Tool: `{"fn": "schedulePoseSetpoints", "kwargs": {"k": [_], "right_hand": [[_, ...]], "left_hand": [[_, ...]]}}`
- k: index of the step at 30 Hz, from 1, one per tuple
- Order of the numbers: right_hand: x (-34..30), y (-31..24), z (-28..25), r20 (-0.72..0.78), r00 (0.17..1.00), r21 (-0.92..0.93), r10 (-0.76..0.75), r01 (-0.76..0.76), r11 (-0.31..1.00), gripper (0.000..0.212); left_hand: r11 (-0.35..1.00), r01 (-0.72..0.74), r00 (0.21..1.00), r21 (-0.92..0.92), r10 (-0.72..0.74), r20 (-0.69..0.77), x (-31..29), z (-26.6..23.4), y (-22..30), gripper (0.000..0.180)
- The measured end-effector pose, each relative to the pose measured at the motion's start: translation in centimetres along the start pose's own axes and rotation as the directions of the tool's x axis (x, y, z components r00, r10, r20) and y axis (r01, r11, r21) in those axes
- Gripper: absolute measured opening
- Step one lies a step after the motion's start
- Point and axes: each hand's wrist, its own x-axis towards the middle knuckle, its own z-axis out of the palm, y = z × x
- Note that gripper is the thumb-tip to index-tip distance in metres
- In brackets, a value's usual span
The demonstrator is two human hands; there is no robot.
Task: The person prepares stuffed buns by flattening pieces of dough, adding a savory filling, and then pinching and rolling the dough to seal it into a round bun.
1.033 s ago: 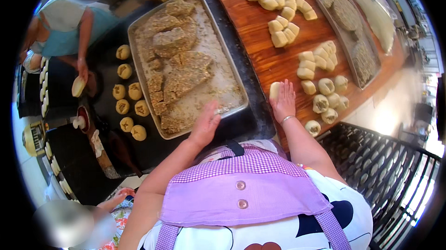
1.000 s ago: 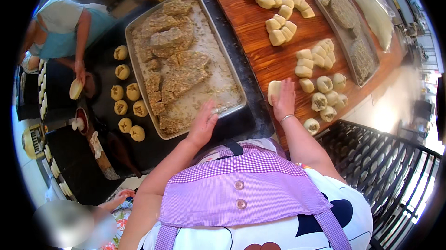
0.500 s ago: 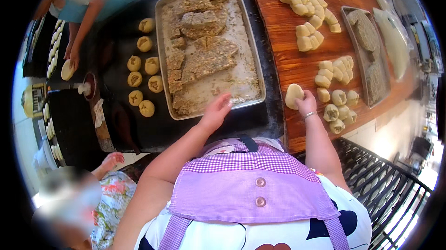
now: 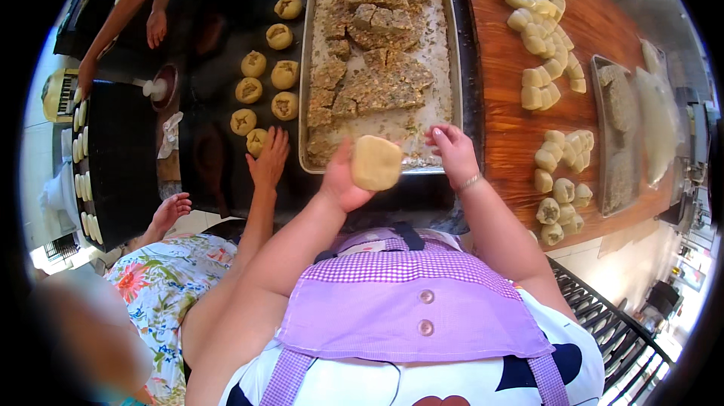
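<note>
My left hand (image 4: pixel 347 181) holds a flat round of pale dough (image 4: pixel 377 163) over the near edge of a large metal tray (image 4: pixel 458 66). In that tray lie broken slabs of crumbly, speckled brown filling (image 4: pixel 385 87). At the tray's near right corner is my right hand (image 4: pixel 455 155), its fingers loosely bent and apart, with nothing seen in them. Left of the tray, round filled dough balls (image 4: pixel 284 106) stand in a loose group on the black table. A co-worker's hand (image 4: pixel 269 158) touches the nearest ball (image 4: pixel 256 142).
Cut dough pieces (image 4: pixel 539 89) and several filled balls (image 4: pixel 549 210) lie on the wooden table (image 4: pixel 501 142) at right. Beyond them are a second filling tray (image 4: pixel 618 134) and a plastic bag (image 4: pixel 654 127). Another person's hand (image 4: pixel 156 27) is at far left. A black rack (image 4: pixel 603 315) stands lower right.
The dough round has passed from my right hand to my left. My right hand has moved left to the tray. The co-worker beside me has reached to a dough ball, and my view has shifted.
</note>
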Motion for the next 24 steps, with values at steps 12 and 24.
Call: {"fn": "schedulePoseSetpoints", "kwargs": {"k": [12, 24], "right_hand": [[10.0, 7.8, 2.2, -0.050, 0.978, -0.273, -0.201, 0.181, 0.945, 0.072], [7.4, 6.0, 0.0, 0.254, 0.913, -0.703, -0.320, 0.402, 0.587, 0.074]], "left_hand": [[0.997, -0.079, 0.990, 0.022, 0.081, -0.119, -2.5, -2.1, 0.4, 0.071], [0.988, -0.149, 0.978, 0.034, 0.152, -0.140, -4.6, -3.1, 1.4, 0.059]]}}
